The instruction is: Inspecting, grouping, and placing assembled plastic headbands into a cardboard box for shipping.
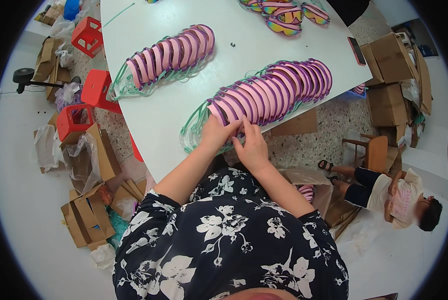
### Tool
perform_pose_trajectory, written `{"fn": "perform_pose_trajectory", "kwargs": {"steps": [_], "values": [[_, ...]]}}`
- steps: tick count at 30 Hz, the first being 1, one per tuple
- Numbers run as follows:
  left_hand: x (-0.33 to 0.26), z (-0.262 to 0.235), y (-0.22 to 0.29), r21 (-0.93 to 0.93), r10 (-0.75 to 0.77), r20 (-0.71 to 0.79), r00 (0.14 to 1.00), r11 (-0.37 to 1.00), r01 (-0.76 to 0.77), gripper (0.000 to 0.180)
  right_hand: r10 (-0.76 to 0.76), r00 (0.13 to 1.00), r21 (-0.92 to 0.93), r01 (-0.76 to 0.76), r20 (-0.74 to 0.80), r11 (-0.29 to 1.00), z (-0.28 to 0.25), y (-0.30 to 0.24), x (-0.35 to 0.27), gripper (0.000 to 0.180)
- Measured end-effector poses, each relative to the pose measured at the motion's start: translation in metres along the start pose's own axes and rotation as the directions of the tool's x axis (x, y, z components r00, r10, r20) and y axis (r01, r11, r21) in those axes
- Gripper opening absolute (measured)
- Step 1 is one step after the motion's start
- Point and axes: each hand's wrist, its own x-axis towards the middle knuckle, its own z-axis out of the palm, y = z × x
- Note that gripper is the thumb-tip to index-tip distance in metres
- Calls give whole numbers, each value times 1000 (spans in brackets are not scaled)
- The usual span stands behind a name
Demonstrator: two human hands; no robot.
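Note:
A long row of pink and purple goggles, nested one behind another, lies across the white table near its front edge. Their pale green straps trail loosely from the near left end. My left hand is at that end, its fingers bent against the first pairs. Close beside it, my right hand has thumb and forefinger drawn together at the lower rim of the row. The fingertips of both hands almost meet; what lies between them is too small to make out.
A second, shorter row of goggles lies farther left on the table. Several loose goggles with rainbow lenses are at the far edge. A phone rests at the right edge. Red stools, cardboard boxes and a seated person surround the table.

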Motion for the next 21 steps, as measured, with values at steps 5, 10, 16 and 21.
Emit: {"fn": "perform_pose_trajectory", "kwargs": {"steps": [5,10,16,21], "values": [[4,8,-23,108,73,-138,988,992,-58,59,14,999,82,-11,-32,997,1,5,-4,67],[-5,4,-28,-223,-2,-142,990,974,-30,54,69,996,129,-61,-53,990,-6,5,0,66],[3,14,-31,-256,1,-151,989,966,-40,51,14,992,19,-12,-125,1000,-2,14,9,69],[5,16,-32,-302,-75,-118,990,953,36,50,-7,991,-66,-2,-134,998,-3,16,19,73]]}}
